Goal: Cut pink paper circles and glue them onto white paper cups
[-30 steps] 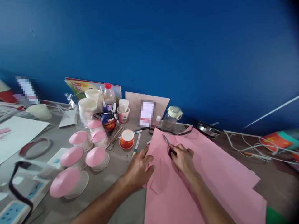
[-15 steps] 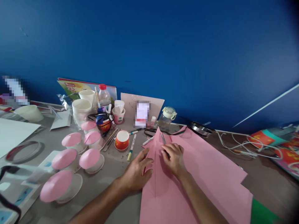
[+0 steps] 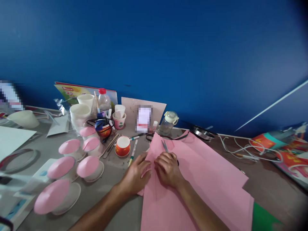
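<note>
Pink paper sheets [image 3: 202,183] lie overlapping in front of me. My right hand [image 3: 168,168] rests on the top sheet, closed around a pair of scissors [image 3: 165,146]; their blades point away from me, and part of a dark handle shows beside the hand. At the paper's left edge, my left hand [image 3: 137,173] has its fingers curled over the sheet and appears to pinch it, the thumb near the edge. A small bit of pink paper sticks out below that hand. To the left stand several paper cups topped with pink paper cones [image 3: 88,166].
A red paper cup [image 3: 122,146] and a marker [image 3: 133,153] lie beyond my left hand. Behind are a phone [image 3: 143,119], a glass jar [image 3: 168,123], stacked white cups [image 3: 80,115] and a bottle [image 3: 104,102]. White cables [image 3: 245,147] run at right. A blue wall [image 3: 154,48] closes the back.
My right hand with the scissors has shifted left, closer to my left hand. The raised fold along the paper's left edge now lies flatter. The view has turned slightly.
</note>
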A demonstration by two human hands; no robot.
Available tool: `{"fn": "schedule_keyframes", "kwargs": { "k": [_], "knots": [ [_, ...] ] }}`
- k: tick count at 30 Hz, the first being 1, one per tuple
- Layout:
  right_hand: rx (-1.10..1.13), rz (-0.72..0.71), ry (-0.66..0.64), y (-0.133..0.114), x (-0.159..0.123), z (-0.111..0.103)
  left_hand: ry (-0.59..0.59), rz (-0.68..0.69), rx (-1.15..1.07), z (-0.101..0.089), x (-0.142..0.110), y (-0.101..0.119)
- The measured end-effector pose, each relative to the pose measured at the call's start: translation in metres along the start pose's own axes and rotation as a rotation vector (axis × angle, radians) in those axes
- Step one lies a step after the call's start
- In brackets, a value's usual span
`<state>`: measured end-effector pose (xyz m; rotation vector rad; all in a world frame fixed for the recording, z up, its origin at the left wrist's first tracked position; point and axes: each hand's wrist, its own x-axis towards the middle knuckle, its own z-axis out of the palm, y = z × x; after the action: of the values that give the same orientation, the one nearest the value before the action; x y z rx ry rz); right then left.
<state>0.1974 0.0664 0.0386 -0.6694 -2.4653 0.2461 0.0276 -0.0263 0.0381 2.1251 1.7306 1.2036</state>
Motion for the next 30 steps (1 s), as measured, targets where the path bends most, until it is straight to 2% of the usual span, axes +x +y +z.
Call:
{"fn": "schedule_keyframes", "kwargs": {
  "k": [2,4,6,9,11,13,20,25,27,30],
  "knots": [
    [-0.002,0.05,0.133,0.009,0.0,-0.002,0.066,0.02,0.042,-0.004,0.001,-0.004],
    [-0.03,0.139,0.276,0.021,-0.001,-0.005,0.195,-0.009,0.153,-0.011,0.003,-0.009],
    [-0.066,0.21,0.364,0.033,-0.002,-0.007,0.32,-0.037,0.249,-0.022,0.006,-0.013],
    [-0.093,0.238,0.391,0.041,-0.004,-0.008,0.612,-0.164,0.318,-0.038,0.012,-0.022],
    [-0.082,0.229,0.352,0.04,-0.003,-0.006,0.71,-0.236,0.305,-0.044,0.016,-0.029],
    [-0.066,0.213,0.315,0.038,-0.002,-0.003,0.724,-0.314,0.264,-0.045,0.018,-0.039],
    [-0.072,0.176,0.318,0.037,-0.001,0.0,0.597,-0.572,0.035,-0.026,0.019,-0.06],
    [-0.002,0.152,0.311,0.03,0.006,-0.007,0.579,-0.575,-0.015,-0.024,0.018,-0.057],
    [0.053,0.089,0.234,0.019,0.014,-0.012,0.561,-0.569,-0.038,-0.024,0.017,-0.056],
    [0.062,-0.04,-0.004,-0.004,0.034,-0.015,0.534,-0.577,-0.081,-0.023,0.015,-0.058]
  ]
}}
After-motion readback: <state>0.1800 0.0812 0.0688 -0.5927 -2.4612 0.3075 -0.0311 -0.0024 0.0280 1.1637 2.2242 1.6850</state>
